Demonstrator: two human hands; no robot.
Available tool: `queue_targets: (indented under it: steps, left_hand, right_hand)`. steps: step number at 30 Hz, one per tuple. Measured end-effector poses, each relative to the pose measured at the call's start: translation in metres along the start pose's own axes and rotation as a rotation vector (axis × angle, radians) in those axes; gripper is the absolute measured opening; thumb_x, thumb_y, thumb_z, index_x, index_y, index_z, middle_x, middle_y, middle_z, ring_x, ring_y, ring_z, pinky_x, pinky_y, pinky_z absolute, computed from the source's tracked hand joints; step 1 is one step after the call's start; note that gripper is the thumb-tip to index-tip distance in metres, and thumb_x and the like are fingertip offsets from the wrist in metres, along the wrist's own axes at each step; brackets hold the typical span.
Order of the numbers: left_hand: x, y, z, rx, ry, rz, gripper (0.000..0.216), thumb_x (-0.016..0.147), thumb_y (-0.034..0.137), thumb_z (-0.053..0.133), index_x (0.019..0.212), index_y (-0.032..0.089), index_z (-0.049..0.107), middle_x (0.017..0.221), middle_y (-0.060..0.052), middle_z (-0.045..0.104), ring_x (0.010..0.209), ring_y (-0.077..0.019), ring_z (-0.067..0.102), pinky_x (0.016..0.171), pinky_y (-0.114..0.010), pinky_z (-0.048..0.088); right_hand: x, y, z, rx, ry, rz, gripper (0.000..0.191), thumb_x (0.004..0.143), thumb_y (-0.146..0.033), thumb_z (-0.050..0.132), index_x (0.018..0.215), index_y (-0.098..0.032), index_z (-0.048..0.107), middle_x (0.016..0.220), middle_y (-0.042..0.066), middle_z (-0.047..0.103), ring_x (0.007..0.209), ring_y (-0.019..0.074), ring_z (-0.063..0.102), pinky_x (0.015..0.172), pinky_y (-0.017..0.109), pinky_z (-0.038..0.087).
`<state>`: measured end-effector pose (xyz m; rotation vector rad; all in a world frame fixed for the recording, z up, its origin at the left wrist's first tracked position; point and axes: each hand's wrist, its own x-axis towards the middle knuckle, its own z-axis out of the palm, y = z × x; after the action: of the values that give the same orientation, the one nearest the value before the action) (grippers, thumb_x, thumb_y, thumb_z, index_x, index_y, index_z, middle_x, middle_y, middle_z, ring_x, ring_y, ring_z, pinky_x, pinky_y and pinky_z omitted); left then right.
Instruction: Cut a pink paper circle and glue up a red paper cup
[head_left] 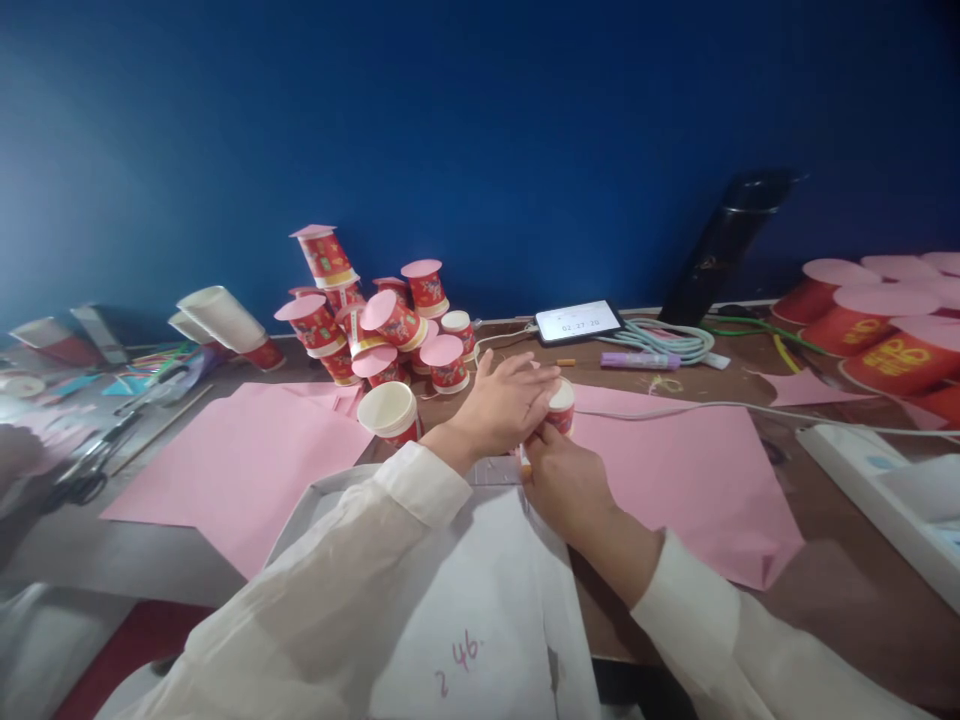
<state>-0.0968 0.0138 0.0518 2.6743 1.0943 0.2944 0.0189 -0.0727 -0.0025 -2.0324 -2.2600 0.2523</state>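
Wall: deep blue, behind everything (480, 130).
Tabletop: brown (832, 595), crowded with paper craft supplies.
Pink paper: one sheet left (247, 450), one right (667, 470), probably flanking the hands to stay within reach.
White board: lies nearest the viewer (480, 600), with handwritten red numbers.
Cup pile: red printed paper cups (394, 325) heaped mostly upside down with pink discs on their bases, perhaps piled to save room.
Large red cups: grouped far right (892, 355), pink-topped, gold characters.
Left hand: lies over the small cup, fingers extended (510, 395); cannot tell whether it grips.
Right hand: curls at the cup's near side (574, 480), likely steadying it; exactly what its fingers grasp is hidden.
Phone: tilted against the wall side, timer lit (577, 322), presumably for easy reading.
Open cup: mouth up beside the left forearm (388, 408); only a pale interior shows.
Small cup: red-sided, pale end showing (562, 395), between both hands; contents hidden.
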Motion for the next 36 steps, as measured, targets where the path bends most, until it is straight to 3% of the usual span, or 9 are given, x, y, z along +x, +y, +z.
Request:
queue_targets:
  steps: [6,14,20,25,36]
  left_hand:
    - [0.001,-0.001,0.001,0.01,-0.001,0.002,0.051,0.111,0.039,0.026,0.144,0.034,0.063,0.161,0.004,0.055,0.159,-0.0245,0.033,0.132,-0.066,0.001]
    - [0.001,-0.006,0.009,0.02,0.039,0.02,0.047,0.11,0.039,0.029,0.141,0.036,0.065,0.16,0.005,0.057,0.157,-0.0246,0.035,0.132,-0.066,0.006]
    - [0.0,0.001,0.003,0.014,0.028,0.006,0.048,0.11,0.038,0.03,0.144,0.035,0.063,0.159,0.003,0.058,0.156,-0.0247,0.037,0.132,-0.063,0.009]
    - [-0.001,0.006,-0.004,-0.007,-0.011,-0.018,0.048,0.11,0.037,0.03,0.148,0.033,0.059,0.16,0.002,0.056,0.157,-0.0251,0.036,0.132,-0.065,0.008]
    - [0.0,0.001,0.002,0.0,0.002,0.009,0.046,0.11,0.036,0.031,0.145,0.034,0.062,0.161,0.003,0.055,0.157,-0.0247,0.036,0.132,-0.066,0.006]
  right_hand:
    - [-0.01,0.002,0.0,0.009,0.011,-0.006,0.039,0.099,-0.023,0.052,0.134,-0.021,0.068,0.123,0.013,0.073,0.113,0.0234,0.07,0.076,0.028,0.052]
    - [-0.027,0.013,0.008,0.001,0.084,-0.029,0.044,0.104,-0.027,0.044,0.142,-0.025,0.065,0.139,0.011,0.071,0.109,0.0217,0.073,0.072,0.029,0.052]
    - [-0.04,0.027,0.02,-0.054,0.253,-0.089,0.04,0.104,-0.028,0.045,0.135,-0.024,0.07,0.112,0.007,0.08,0.094,0.0181,0.075,0.063,0.026,0.046]
    - [-0.046,0.033,0.025,-0.091,0.355,-0.122,0.037,0.103,-0.028,0.049,0.13,-0.022,0.073,0.101,0.005,0.08,0.085,0.0165,0.074,0.058,0.027,0.043]
    - [-0.047,0.032,0.024,-0.062,0.39,-0.098,0.035,0.101,-0.029,0.05,0.124,-0.023,0.076,0.091,0.004,0.078,0.078,0.0168,0.073,0.055,0.028,0.041]
